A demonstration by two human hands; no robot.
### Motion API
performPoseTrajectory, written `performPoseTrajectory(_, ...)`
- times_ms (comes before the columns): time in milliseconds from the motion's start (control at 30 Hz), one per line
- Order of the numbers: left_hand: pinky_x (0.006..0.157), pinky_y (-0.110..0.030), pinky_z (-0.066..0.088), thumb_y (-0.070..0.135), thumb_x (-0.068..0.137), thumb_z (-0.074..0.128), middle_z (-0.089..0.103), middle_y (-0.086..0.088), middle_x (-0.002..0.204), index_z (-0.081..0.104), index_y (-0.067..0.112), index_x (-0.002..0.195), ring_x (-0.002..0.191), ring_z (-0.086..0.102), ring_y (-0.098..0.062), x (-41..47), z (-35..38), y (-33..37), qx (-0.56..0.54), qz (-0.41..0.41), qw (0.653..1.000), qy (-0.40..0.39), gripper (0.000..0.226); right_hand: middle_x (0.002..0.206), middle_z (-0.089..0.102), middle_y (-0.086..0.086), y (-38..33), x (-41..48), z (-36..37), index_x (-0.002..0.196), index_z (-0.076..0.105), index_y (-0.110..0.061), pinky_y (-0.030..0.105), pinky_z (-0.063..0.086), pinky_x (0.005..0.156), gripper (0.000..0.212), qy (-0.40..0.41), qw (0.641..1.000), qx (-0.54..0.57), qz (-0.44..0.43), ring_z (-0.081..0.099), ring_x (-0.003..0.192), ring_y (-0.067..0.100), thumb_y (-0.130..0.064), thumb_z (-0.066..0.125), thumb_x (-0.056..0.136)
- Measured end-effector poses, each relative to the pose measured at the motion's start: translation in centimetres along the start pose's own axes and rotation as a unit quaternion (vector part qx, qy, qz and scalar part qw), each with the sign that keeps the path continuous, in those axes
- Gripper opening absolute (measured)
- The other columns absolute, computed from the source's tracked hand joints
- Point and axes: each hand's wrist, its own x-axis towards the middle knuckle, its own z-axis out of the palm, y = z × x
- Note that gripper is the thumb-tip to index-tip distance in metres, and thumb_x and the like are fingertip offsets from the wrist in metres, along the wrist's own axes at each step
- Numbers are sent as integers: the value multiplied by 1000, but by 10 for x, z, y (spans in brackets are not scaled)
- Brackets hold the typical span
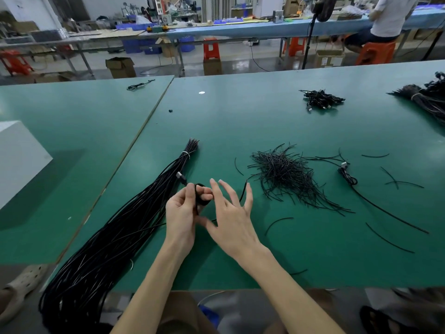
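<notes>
On the green table [289,249], between the long cable bundle [115,237] at the left and the heap of short wire pieces [281,174] at the right, a small coiled cable [201,196] is clamped in the curled fingers of the left hand [179,213], its connector [180,175] pointing up and away to the left. The right hand [231,220] is seen just beside the coil on its right, fingers spread and straight, thumb nearest the loop. A short wire piece [243,192] slants behind its outer fingers; whether it is gripped cannot be told.

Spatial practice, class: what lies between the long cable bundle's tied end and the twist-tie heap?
Head view: one loose black tie on bare green table.
</notes>
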Motion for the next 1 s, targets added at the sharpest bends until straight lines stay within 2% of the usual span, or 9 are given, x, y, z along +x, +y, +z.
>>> performPoseTrajectory(67, 69, -26, 57, 33, 104, 53, 70, -9, 81, 68, 6, 89, 78, 68, -19, -1, 0, -1, 27, 1, 1000, -13, 34, 137, 63, -6, 0, -1, -2, 153, 32, -14, 58, -12, 123, 68, 5, 1000, 23, 3, 28, 150, 10, -43, 58, 98)
performPoseTrajectory(167, 73, -27, 56, 34, 104, 53, 65, -6, 77, 67, 8, 89, 76, 63, -17, 0, -2, -1, 24, -3, 999, -24, 33, 126, 65, -9, 1, -2, -4, 141, 47, -18, 55, -5, 125, 44, 28, 998, 48, -5, 43, 138, 9, -31, 58, 101)
performPoseTrajectory(367, 83, -32, 57, 25, 103, 53, 67, -11, 86, 71, 5, 99, 85, 66, -20, 1, -7, 0, -18, -26, 996, -83, 27, 124, 70, -11, 4, -2, -9, 139, 54, -20, 47, -1, 126, 38, 36, 996, 76, 24, 49, 132, 6, -30, 60, 102)
performPoseTrajectory(533, 74, -27, 59, 27, 97, 61, 74, -14, 90, 76, 7, 98, 87, 72, -24, -1, -9, 2, -11, -19, 997, -67, 25, 119, 72, -17, 7, -3, -8, 124, 64, -25, 38, -1, 124, 27, 71, 992, 102, 15, 53, 125, 1, -34, 65, 99)
performPoseTrajectory(633, 70, -26, 57, 34, 100, 58, 69, -10, 81, 74, 9, 94, 78, 66, -19, -1, -7, 1, 23, -10, 998, -54, 31, 118, 71, -14, 7, -3, -7, 124, 65, -22, 40, 0, 125, 33, 71, 993, 94, 7, 54, 126, 2, -39, 67, 96)
performPoseTrajectory(767, 64, -25, 53, 31, 103, 54, 65, -3, 72, 69, 7, 86, 67, 56, -15, -3, -1, -3, 107, 45, 991, -67, 33, 139, 64, 7, 2, -3, -7, 137, 59, -4, 50, 5, 128, 52, 96, 994, 29, -52, 42, 146, 14, -20, 75, 90)
performPoseTrajectory(833, 63, -27, 52, 31, 104, 53, 64, 0, 70, 67, 8, 84, 65, 55, -15, -4, 0, -5, 137, 62, 987, -62, 33, 150, 53, 15, -1, -3, -6, 146, 49, 3, 47, 9, 129, 60, 104, 991, 17, -78, 32, 153, 18, -14, 71, 93)
performPoseTrajectory(900, 63, -29, 52, 30, 105, 52, 62, 1, 69, 66, 13, 81, 66, 56, -15, -3, -2, -5, 143, 70, 986, -49, 33, 157, 45, 15, -2, -3, -6, 150, 42, 4, 42, 11, 129, 63, 104, 990, 17, -91, 26, 155, 18, -14, 69, 96)
performPoseTrajectory(1000, 62, -23, 50, 28, 108, 48, 60, 4, 68, 64, 17, 79, 64, 54, -11, -2, -3, -7, 144, 74, 986, -41, 35, 160, 41, 16, -2, -4, -5, 152, 39, 5, 38, 13, 129, 65, 102, 990, 10, -100, 22, 156, 17, -16, 69, 97)
